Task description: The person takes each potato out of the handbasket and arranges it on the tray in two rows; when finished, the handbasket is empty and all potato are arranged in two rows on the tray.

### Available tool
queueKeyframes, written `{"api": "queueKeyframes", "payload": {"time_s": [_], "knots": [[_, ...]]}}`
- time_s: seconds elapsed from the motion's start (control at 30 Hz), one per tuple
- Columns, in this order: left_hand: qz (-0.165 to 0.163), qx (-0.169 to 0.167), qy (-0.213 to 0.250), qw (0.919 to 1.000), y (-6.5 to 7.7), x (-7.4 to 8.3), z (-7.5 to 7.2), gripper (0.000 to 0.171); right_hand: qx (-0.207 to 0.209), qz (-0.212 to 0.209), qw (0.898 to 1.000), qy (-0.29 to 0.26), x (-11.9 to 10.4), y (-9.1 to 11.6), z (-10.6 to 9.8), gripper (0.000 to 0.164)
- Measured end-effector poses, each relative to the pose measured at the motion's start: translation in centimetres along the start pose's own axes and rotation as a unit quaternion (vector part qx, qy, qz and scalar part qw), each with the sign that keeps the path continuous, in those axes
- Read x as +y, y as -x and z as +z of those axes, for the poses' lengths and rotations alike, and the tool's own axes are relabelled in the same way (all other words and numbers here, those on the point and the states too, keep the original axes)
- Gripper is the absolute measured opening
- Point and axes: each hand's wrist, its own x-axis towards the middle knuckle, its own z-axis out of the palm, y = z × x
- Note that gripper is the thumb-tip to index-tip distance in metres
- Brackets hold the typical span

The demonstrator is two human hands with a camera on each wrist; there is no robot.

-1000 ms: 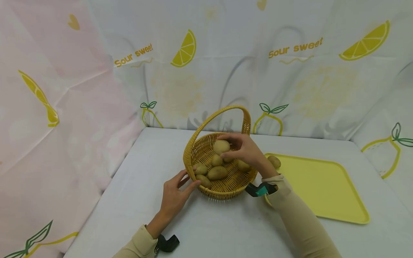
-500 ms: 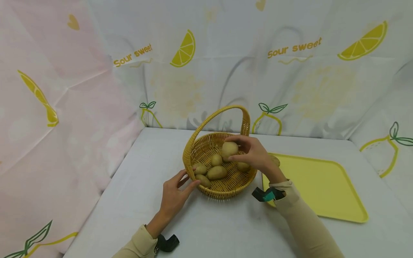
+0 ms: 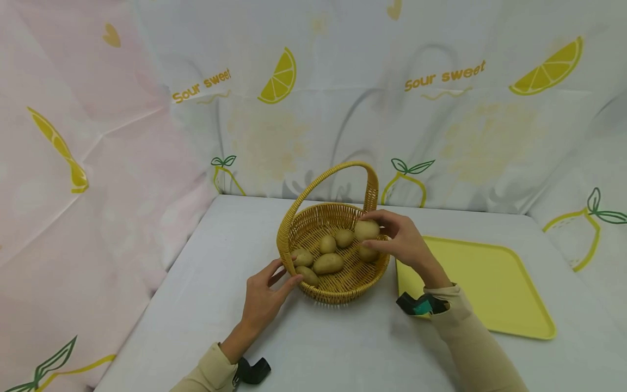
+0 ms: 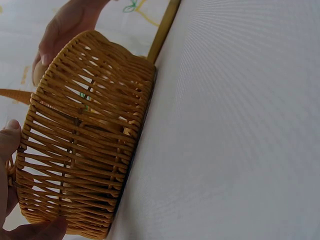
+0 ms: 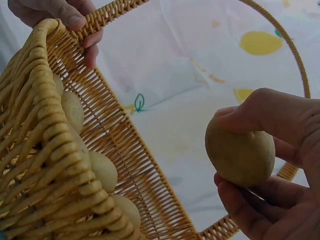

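Note:
A yellow wicker basket (image 3: 343, 294) with a tall arched handle stands on the white table, several potatoes (image 3: 329, 263) lying in it. My left hand (image 3: 264, 296) grips the basket's left rim at the foot of the handle, thumb outside and fingers behind. Between thumb and fingers my right hand (image 3: 404, 242) pinches a potato (image 5: 240, 152), held above the right side of the basket. In the right wrist view this potato is apart from the basket wall. The left wrist view shows the woven side (image 4: 85, 135), with the left fingers (image 4: 10, 137) at its edge.
A yellow tray (image 3: 490, 288) lies on the table to the right of the basket, partly behind the right forearm. Behind the table hangs a white cloth (image 3: 318, 125) printed with lemons; a pinkish one (image 3: 98, 218) hangs at the left.
My right hand has moved right with the potato, from over the basket's middle to its right side. The left hand stays on the rim. The potato on the tray is now hidden from view.

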Motion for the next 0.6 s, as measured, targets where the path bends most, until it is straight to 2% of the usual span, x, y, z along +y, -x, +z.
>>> {"api": "queueKeyframes", "payload": {"time_s": [0.3, 0.6], "knots": [[-0.004, -0.003, -0.004, 1.0000, 0.1, 0.1, -0.1, 0.043, 0.045, 0.011, 0.999, 0.029, 0.9, 1.6, -2.0, 0.041], [-0.002, -0.001, -0.002, 1.0000, 0.0, 0.0, -0.1, 0.043, 0.089, 0.051, 0.993, 0.066, 1.4, 2.9, -4.4, 0.038]]}}
